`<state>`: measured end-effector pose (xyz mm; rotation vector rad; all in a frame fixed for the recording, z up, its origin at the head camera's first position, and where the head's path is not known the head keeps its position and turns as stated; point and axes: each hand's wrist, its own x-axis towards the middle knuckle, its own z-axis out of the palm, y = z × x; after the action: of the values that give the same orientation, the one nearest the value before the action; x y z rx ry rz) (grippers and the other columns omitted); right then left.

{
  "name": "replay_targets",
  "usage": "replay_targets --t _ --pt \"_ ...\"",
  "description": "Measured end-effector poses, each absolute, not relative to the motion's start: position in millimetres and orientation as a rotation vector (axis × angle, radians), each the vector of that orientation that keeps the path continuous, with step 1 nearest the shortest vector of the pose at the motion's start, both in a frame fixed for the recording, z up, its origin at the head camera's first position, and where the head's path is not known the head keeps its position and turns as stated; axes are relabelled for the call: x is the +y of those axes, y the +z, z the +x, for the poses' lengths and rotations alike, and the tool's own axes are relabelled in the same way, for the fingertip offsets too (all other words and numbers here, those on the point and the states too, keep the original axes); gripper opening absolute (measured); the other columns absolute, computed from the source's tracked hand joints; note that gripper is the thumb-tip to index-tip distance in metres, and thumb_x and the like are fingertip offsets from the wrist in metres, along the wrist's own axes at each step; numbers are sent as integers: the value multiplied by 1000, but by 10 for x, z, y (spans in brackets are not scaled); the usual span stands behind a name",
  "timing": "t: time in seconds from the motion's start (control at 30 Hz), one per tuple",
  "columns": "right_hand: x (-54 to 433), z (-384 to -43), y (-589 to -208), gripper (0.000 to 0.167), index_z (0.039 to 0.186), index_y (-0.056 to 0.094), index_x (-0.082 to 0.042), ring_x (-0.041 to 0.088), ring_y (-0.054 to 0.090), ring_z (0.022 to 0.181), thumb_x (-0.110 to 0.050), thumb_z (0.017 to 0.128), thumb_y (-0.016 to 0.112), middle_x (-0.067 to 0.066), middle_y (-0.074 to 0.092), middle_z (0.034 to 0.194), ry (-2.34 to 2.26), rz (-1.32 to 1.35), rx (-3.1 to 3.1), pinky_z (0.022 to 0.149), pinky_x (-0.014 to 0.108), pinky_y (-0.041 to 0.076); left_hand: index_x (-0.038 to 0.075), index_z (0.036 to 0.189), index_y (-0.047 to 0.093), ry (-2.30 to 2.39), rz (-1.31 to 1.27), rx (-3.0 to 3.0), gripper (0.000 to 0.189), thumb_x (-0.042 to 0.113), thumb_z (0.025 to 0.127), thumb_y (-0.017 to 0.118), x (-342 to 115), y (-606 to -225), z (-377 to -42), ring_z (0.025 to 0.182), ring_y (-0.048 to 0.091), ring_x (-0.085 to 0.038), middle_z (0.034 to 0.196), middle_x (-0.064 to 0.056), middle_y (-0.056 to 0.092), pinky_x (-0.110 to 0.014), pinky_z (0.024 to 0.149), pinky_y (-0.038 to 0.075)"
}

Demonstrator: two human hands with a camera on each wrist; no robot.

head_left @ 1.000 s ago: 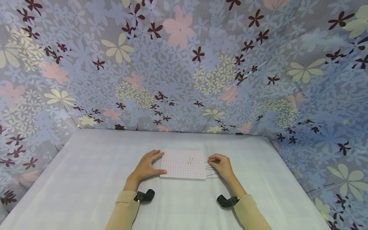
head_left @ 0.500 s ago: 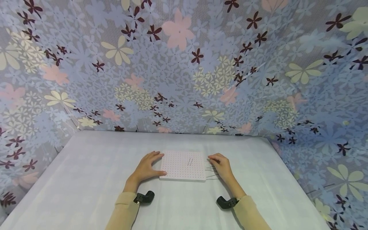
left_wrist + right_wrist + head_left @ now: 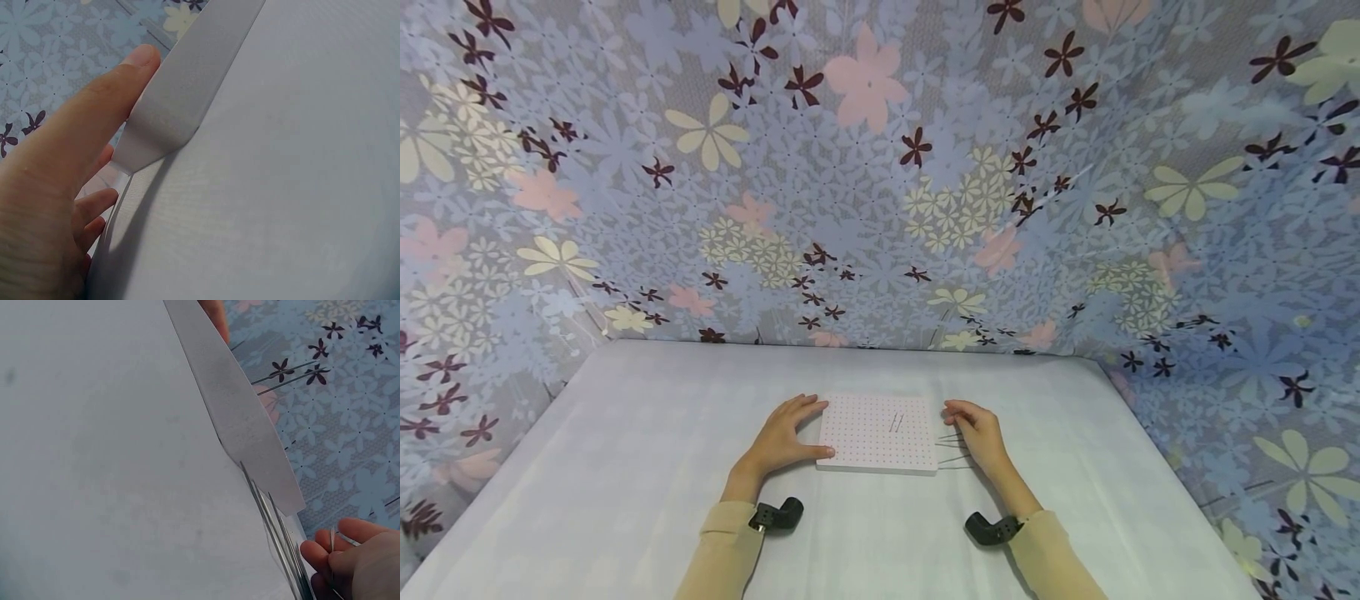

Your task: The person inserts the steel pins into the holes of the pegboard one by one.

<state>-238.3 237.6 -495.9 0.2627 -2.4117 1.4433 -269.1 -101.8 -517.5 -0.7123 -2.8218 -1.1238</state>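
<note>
A white pegboard [image 3: 857, 429] with rows of small dots lies flat on the table. Two thin metal pins [image 3: 895, 422] stand up from its top. My left hand [image 3: 785, 433] spans the board's left side, thumb straight on the near corner and fingertips at the far corner. Just past the right edge, my right hand [image 3: 981, 429] pinches a thin metal pin [image 3: 332, 539] between thumb and fingers. More metal pins [image 3: 281, 534] lie on the table beside the board's right side, partly hidden by that hand in the head view.
The table [image 3: 655, 458] wears a pale cloth. Flower-patterned fabric [image 3: 850, 208] rises behind it and at both sides. Each wrist carries a black camera mount [image 3: 780, 513], close to the table.
The pin lying closest to my right fingertips a second ago no longer shows on the table there. Both hands have stayed nearly in place, and the head view has shifted slightly.
</note>
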Motion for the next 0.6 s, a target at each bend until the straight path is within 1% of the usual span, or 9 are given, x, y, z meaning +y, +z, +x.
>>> replay_targets --t 0.17,0.23,0.4,0.5,0.6 --pt "2363 -2388 -4928 25 107 62 17 42 65 79 20 86 49 31 63 91 1463 270 -2332 73 21 57 14 136 53 -1130 -708 -2820 84 47 65 82 -1023 -5159 -2699 142 30 -39 147 -14 44 -60 116 23" --pt "2353 -2391 -4915 27 108 62 17 43 64 79 21 85 48 31 62 91 1472 270 -2293 71 23 58 14 136 53 -1132 -709 -2815 84 47 65 82 -1026 -5150 -2700 142 30 -39 147 -15 44 -60 115 23" --pt "2296 -2378 -4861 28 110 61 18 45 64 82 21 84 50 30 60 92 1490 242 -2228 74 35 59 14 136 53 -1140 -708 -2813 84 47 64 82 -1029 -5148 -2695 141 31 -39 147 -15 44 -60 115 23" --pt "2257 -2357 -4826 27 110 61 17 43 64 84 19 85 52 29 60 93 1512 200 -2222 75 34 60 14 136 53 -1153 -698 -2819 85 47 64 82 -1023 -5168 -2688 141 31 -39 147 -14 44 -60 115 23" --pt "2222 -2326 -4796 24 108 62 15 40 64 86 17 86 53 28 60 94 1540 154 -2228 75 29 60 14 136 53 -1159 -696 -2815 85 48 64 82 -1013 -5195 -2682 141 31 -39 147 -14 45 -61 115 23"
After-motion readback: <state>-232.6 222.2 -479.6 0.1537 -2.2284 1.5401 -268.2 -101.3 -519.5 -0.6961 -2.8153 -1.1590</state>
